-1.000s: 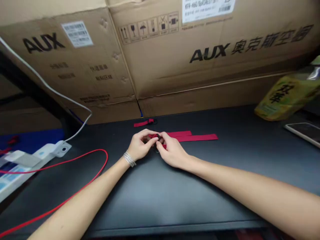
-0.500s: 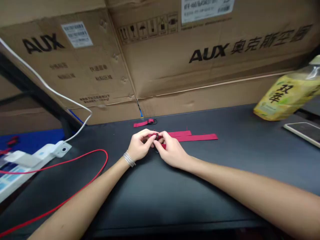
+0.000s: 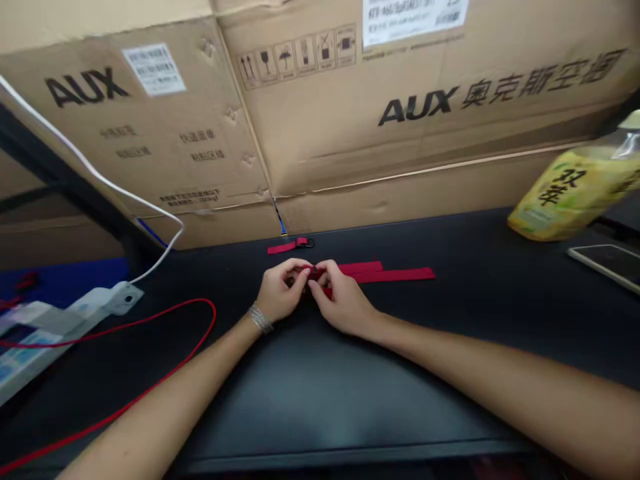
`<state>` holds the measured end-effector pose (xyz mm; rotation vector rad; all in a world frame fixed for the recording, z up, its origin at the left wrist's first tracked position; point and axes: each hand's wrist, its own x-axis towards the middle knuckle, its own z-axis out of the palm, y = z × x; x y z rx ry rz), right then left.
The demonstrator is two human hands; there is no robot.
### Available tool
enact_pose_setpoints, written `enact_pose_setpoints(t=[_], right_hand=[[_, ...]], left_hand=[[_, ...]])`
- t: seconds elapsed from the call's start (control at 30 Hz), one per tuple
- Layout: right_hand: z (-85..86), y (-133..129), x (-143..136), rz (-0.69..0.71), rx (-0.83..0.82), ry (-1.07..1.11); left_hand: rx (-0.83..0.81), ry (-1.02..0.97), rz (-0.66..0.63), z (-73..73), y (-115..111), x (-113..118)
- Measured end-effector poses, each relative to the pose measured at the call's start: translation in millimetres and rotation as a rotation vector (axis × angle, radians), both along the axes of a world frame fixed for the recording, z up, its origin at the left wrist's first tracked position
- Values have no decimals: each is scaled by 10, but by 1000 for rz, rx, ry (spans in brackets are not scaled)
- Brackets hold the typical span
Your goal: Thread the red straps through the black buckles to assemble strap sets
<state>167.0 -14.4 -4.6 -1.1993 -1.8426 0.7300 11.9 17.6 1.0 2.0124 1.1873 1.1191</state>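
My left hand [image 3: 283,288], with a silver bracelet at the wrist, pinches a red strap at a small dark buckle [image 3: 314,271]. Close beside it, my right hand [image 3: 345,300] is also closed on the red strap, its thumb and forefinger near the buckle. Flat red strap lengths [image 3: 400,275] extend rightward on the black table [image 3: 350,393] behind my right hand. A shorter red strap [image 3: 283,248] with a dark ring lies beyond my hands. My fingers partly hide the buckle.
Large cardboard boxes [image 3: 320,147] stand along the back. A yellow-labelled bottle [image 3: 565,193] and a phone [image 3: 607,267] are at the right. On the left are a white power strip [image 3: 50,347], a white cable [image 3: 100,175] and a looped red cable [image 3: 165,373].
My fingers have shifted very slightly around the buckle. The straps on the table have not moved.
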Motion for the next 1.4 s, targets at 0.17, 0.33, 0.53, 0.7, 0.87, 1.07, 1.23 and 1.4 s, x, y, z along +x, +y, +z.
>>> enact_pose_setpoints(t=[0.17,0.33,0.53,0.7,0.87,1.07,1.23,1.4], right_hand=[[-13,16,3,-45,12,-39],[-30,39,0,-73,-4,23],[-61,74,-18,-96,-107,190],[-60,71,-18,-133,-152,206],[-52,51,-15,-111,-131,170],[-44,48,-8,-79,-53,113],[-42,26,-3,-42,3,78],[-35,1,0,-28,24,56]], left_hand=[[7,4,-5,-13,9,-9],[0,6,-25,-5,-1,-2],[-34,-36,-74,26,-16,20],[-55,-60,-97,44,-12,21],[-140,-118,-131,73,23,-4],[-285,-211,-250,81,92,-49],[-302,-316,-167,24,162,-82],[-286,-253,-129,14,142,-65]])
